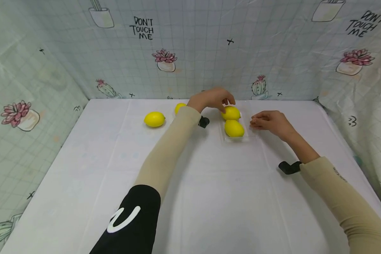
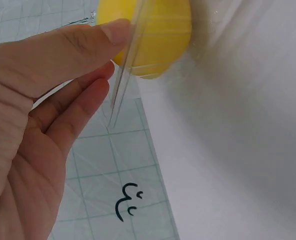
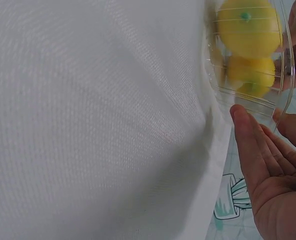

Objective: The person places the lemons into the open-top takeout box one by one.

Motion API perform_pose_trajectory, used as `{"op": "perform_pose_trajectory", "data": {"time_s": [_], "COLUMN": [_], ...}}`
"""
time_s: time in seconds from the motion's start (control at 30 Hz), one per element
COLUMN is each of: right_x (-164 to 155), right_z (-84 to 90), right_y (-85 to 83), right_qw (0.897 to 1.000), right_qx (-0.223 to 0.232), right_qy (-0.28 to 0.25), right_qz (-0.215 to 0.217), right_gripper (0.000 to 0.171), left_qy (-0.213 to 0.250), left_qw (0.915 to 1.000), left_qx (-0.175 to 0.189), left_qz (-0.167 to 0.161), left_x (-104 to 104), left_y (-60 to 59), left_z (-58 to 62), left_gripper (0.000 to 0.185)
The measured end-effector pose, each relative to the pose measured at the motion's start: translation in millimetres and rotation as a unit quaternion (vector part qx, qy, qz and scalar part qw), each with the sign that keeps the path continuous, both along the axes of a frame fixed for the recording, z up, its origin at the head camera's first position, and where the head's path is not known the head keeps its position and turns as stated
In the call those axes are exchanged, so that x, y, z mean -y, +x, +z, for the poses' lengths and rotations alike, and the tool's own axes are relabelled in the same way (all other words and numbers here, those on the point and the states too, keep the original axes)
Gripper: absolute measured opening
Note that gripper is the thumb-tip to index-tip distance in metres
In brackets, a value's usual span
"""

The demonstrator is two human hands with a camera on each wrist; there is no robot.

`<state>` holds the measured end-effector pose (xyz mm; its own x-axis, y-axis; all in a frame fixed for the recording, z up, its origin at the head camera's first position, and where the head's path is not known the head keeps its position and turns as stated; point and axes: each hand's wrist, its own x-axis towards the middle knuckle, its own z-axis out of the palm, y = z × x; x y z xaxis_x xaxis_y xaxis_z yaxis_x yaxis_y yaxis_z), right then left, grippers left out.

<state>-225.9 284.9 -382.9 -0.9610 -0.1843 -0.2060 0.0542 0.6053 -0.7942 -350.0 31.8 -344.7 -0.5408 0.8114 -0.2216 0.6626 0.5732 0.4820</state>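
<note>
White surface [image 1: 209, 197], patterned backdrop behind. Clear tray [image 1: 245, 138] far centre w/ 2 lemons [image 1: 234, 128]. Left hand [image 1: 213, 99] over far lemon [image 1: 231, 113], fingers curled down, touching it; grip unclear. Right hand [image 1: 271, 122] relaxed, fingertips at tray's right edge. 2 loose lemons [image 1: 154, 119] left of tray, apart.

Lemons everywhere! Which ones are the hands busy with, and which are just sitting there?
Busy with:
- far lemon in the clear tray, under the left hand
- near lemon in the same tray
- right hand at the tray's side

Just sitting:
- lemon on the cloth
- half-hidden lemon behind the left arm
</note>
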Motion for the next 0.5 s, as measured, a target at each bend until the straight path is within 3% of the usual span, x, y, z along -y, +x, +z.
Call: {"op": "perform_pose_trajectory", "data": {"time_s": [0.23, 0.33, 0.5], "right_x": [0, -1, -2], "right_z": [-0.2, -0.6, -1.2], "right_y": [2.4, 3.1, 3.0], "right_qw": [1.0, 1.0, 1.0], "right_qx": [0.002, -0.002, -0.008], "right_qy": [-0.002, 0.003, 0.012], "right_qz": [-0.005, -0.006, -0.002], "right_gripper": [0.043, 0.041, 0.043], "left_qy": [0.038, 0.057, 0.044], "left_qw": [0.9988, 0.9974, 0.9976], "left_qx": [-0.023, -0.038, -0.052], "left_qz": [-0.021, -0.022, -0.008], "left_x": [12, 29, 66], "left_y": [6.8, 9.1, 13.5], "left_z": [7.3, 10.9, 22.4], "left_gripper": [0.039, 0.037, 0.038]}}
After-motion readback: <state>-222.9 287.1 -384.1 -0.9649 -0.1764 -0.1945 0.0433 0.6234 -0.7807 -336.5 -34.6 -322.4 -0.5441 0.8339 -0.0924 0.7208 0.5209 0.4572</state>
